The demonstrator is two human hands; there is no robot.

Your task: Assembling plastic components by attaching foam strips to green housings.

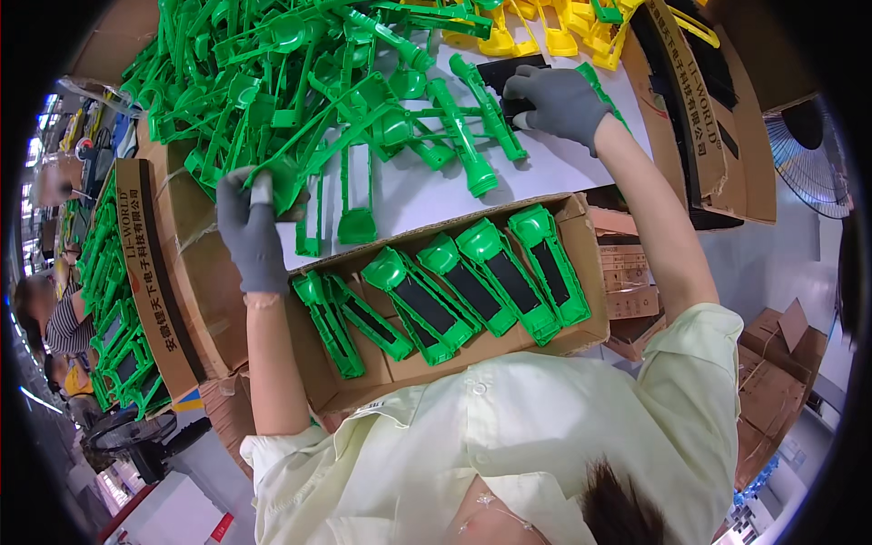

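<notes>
The white worktop (pixel 563 173) fills the upper middle of the frame. A large heap of green plastic parts (pixel 300 82) lies on it at the upper left, and yellow plastic parts (pixel 554 27) lie along the top edge, with a flat black piece (pixel 509 73) near the upper centre. An open cardboard box (pixel 581 336) holding a row of green parts sits at the worktop's near edge, centre frame.

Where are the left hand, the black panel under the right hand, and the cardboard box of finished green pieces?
left hand (pixel 250 232), head view, back of the glove.
black panel (pixel 504 71), head view, its bare upper part.
cardboard box (pixel 581 272), head view, right wall.
</notes>
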